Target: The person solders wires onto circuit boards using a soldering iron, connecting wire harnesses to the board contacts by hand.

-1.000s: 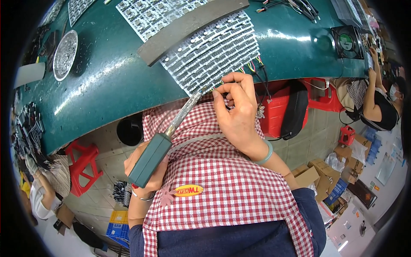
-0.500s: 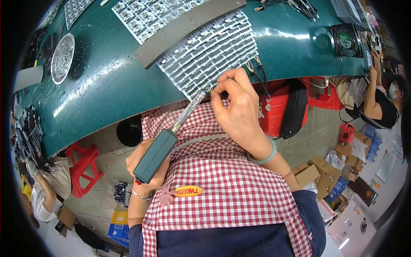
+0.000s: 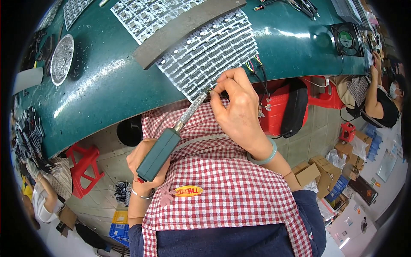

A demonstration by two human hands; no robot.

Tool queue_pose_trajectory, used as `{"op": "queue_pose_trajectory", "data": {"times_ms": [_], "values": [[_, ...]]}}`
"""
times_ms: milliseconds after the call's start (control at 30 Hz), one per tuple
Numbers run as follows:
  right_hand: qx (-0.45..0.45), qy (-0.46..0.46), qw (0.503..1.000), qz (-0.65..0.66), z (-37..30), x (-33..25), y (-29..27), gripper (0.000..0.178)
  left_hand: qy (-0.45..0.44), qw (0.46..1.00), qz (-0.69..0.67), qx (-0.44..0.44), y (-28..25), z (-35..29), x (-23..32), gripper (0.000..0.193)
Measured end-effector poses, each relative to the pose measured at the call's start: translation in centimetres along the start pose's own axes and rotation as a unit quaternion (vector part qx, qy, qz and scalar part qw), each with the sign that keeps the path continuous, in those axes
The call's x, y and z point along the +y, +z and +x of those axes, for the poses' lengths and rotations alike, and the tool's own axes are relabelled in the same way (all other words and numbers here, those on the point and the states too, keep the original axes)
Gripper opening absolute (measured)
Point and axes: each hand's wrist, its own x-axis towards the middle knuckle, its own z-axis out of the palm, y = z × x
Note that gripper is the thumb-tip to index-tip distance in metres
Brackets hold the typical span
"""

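Soldering iron [image 3: 159,155] is clasped in left grip [image 3: 138,154], tip [image 3: 203,97] at near edge of boards [image 3: 209,55]; thin wire [image 3: 209,91] seemingly pinched there in right grip [image 3: 236,105]. Both best held steady, skin off tip.

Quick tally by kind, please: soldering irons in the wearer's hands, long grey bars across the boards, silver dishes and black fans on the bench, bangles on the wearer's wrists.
Soldering iron, in the left hand: 1
Grey bar: 1
Silver dish: 1
Black fan: 1
Bangles, green and silver: 2
Total: 6
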Motion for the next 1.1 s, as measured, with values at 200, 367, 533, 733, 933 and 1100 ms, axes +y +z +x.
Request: {"op": "queue_pose_trajectory", "data": {"times_ms": [200, 367, 533, 733, 933, 1100], "values": [[-0.004, -0.001, 1.000, -0.002, 0.1, -0.1, 0.0, 0.008, 0.010, 1.000, 0.009, -0.003, -0.1, -0.3, -0.2, 0.021], [-0.003, -0.007, 1.000, -0.003, 0.0, 0.1, 0.1, 0.009, -0.013, 0.995, -0.001, 0.102, -0.5, -2.9, -1.6, 0.021], [-0.006, -0.003, 1.000, -0.004, -0.1, 0.0, -0.1, 0.008, -0.032, 0.962, 0.044, 0.268, -4.2, -3.4, -2.1, 0.027], [-0.024, -0.027, 0.999, -0.019, 0.2, -0.6, -1.4, 0.007, -0.066, 0.892, -0.035, 0.446, -9.2, 4.3, -4.3, 0.029], [0.052, -0.049, 0.997, -0.031, 5.0, 2.6, -5.7, 0.006, -0.080, 0.864, -0.124, 0.481, -7.6, 5.0, -4.9, 0.030], [0.129, -0.191, 0.954, -0.194, 14.5, 10.2, -7.2, 0.013, -0.102, 0.878, -0.115, 0.454, -5.8, 4.4, -3.8, 0.032]]}}
